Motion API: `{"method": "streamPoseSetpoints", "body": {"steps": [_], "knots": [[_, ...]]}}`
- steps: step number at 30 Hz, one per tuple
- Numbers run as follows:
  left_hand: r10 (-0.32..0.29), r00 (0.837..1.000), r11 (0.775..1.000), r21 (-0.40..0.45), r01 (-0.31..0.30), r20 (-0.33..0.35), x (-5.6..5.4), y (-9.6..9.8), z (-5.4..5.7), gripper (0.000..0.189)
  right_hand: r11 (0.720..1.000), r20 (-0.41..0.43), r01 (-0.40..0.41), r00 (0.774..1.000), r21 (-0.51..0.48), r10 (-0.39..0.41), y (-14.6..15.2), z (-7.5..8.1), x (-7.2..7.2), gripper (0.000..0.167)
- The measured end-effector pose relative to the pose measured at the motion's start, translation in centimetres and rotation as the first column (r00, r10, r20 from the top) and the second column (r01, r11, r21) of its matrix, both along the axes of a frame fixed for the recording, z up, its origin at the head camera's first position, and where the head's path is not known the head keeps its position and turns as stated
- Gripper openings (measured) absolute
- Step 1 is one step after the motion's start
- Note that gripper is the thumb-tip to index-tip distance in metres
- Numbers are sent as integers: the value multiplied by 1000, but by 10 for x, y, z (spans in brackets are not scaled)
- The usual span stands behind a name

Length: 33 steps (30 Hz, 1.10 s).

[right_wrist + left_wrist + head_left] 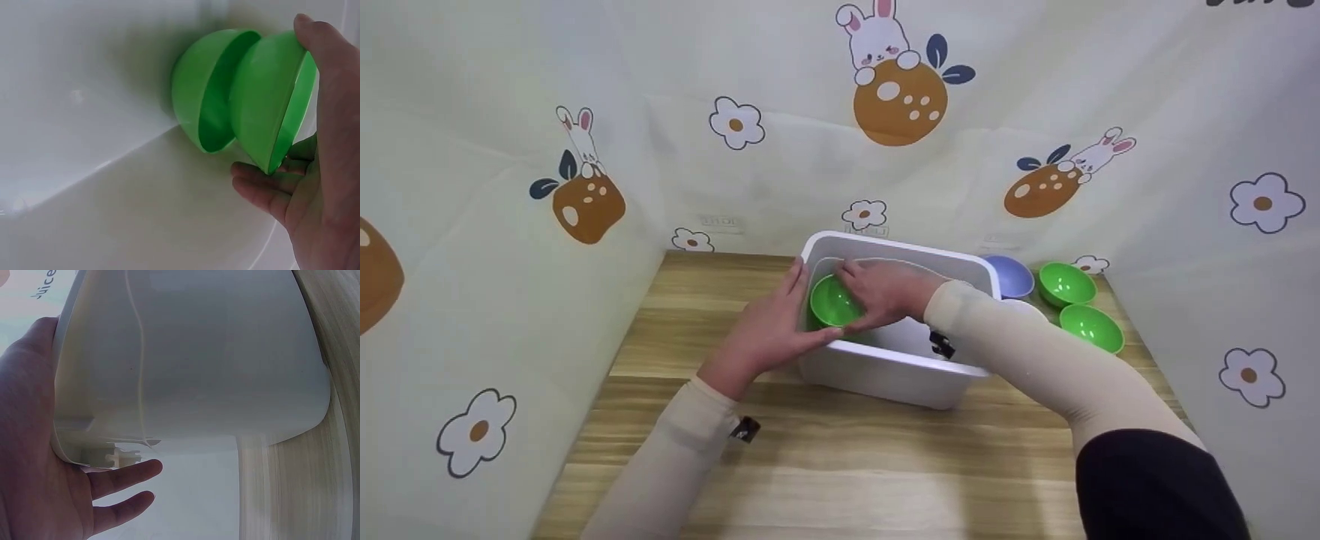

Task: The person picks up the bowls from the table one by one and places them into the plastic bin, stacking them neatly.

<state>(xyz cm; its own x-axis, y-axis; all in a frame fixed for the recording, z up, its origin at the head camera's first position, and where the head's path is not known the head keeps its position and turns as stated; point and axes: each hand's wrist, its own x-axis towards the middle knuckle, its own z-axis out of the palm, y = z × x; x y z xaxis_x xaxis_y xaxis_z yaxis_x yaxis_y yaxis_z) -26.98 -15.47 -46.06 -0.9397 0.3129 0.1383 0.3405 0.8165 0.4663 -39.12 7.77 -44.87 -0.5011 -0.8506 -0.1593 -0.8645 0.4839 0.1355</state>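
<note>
Printed cloth on three sides, wood-grain counter below

Cloth patterned with rabbits and flowers; it meets the counter's left, back and right edges.

White bin stands toward the counter's back edge, mouth up, longer sides running roughly left to right.

Left hand at the bin's near left corner: thumb on the front rim, fingers fairly straight along the left side. Steadying touch, by my judgement; no bowl in it.

Right hand down inside the bin, spread to the width of a bowl, thumb and fingers gripping opposite sides of its rim.

Back right corner of the counter: blue bowl, green bowl, second green bowl nearer the front. White item mostly behind the sleeve; cannot tell what.

Held bowl, also green: at the bin's left end, left of the right palm, between the two hands. Round, no long axis.

Key relation, right wrist view: its base points into the mouth of a lower bowl, mouths facing alike, rims apart. Not fully nested; whether they touch, unclear.
</note>
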Motion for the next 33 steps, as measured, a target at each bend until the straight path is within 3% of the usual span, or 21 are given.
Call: {"method": "streamPoseSetpoints", "body": {"steps": [6,21,33], "knots": [[-2,1000,1000,2,2,-15,0,1,-1,125,999,-47,14,999,47,-12,-2,-5,1,111],[5,1000,1000,0,-5,6,0,3,-3,124,997,22,48,999,55,-50,-4,-18,3,111],[5,1000,1000,-1,-5,-3,0,0,-1,127,995,-9,53,999,80,-53,-8,-25,5,108]]}}
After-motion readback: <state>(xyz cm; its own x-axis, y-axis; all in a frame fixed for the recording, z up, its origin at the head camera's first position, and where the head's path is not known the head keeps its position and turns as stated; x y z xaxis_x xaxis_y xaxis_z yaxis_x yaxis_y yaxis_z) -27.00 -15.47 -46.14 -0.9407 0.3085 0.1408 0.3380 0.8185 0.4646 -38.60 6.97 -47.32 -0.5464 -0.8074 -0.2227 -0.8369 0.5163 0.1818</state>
